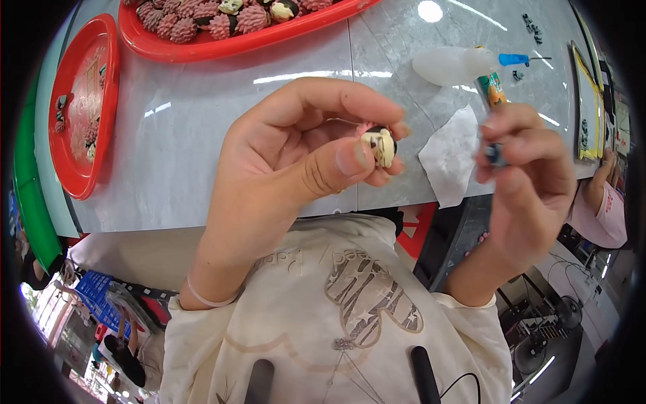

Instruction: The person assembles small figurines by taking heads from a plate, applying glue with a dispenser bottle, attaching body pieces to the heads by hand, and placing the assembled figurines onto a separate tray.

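Observation:
My left hand (296, 151) pinches a small figurine (380, 147) between thumb and fingers. The figurine has a cream-coloured front, a black part and a pink ridged part behind. My right hand (531, 178), raised to the right, grips a tiny dark blue-black piece (496, 155) in its fingertips; blur hides its exact shape. The two hands are apart. Under and between them a crumpled white tissue (447, 158) lies on the table. Beyond the right hand is a translucent squeeze bottle (447, 65) lying on its side, with a blue needle tip (513, 59).
A red tray (252, 48) full of pink ridged figurines stands at the far side of the grey table (168, 182). Another red tray (111, 67) with a few pieces is at the left. Small dark pieces (532, 30) lie far right, near a yellow-edged tray (597, 101). Another person's arm (599, 185) shows at right.

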`<action>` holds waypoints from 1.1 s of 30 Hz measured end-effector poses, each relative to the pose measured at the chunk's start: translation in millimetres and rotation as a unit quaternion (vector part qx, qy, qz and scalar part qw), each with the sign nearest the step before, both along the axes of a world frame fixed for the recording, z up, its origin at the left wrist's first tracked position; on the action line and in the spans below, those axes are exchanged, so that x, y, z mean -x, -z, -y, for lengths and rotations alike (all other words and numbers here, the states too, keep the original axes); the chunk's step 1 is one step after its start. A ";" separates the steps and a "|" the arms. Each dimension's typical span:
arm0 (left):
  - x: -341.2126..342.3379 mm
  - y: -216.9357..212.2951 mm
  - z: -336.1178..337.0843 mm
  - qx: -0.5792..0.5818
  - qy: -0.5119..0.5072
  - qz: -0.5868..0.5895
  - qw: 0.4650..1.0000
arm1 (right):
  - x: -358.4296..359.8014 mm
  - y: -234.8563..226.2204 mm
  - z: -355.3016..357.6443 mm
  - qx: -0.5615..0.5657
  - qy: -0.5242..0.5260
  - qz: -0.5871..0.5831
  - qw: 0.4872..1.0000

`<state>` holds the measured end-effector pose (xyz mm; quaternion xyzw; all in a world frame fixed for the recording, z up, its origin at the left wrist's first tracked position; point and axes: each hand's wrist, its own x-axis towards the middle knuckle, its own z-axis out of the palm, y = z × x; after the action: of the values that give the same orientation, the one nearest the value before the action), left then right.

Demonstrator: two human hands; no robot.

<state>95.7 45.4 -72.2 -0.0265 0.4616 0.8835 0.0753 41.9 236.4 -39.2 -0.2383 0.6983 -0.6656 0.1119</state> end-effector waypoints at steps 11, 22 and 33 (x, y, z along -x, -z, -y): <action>-2.1 -1.1 -1.7 0.010 -0.020 0.002 1.000 | -4.4 5.9 28.2 0.032 -0.044 0.059 0.997; -0.7 -0.4 -1.6 0.012 -0.033 0.018 0.999 | -8.4 13.2 34.4 0.029 -0.011 -0.030 0.999; -4.4 1.0 -3.3 0.007 -0.057 0.036 0.998 | -18.4 18.8 44.4 -0.013 0.041 -0.213 0.976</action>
<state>100.1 48.8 -73.2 -0.0853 0.4621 0.8818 0.0412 60.3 192.0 -57.9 -0.3445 0.7238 -0.5945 -0.0638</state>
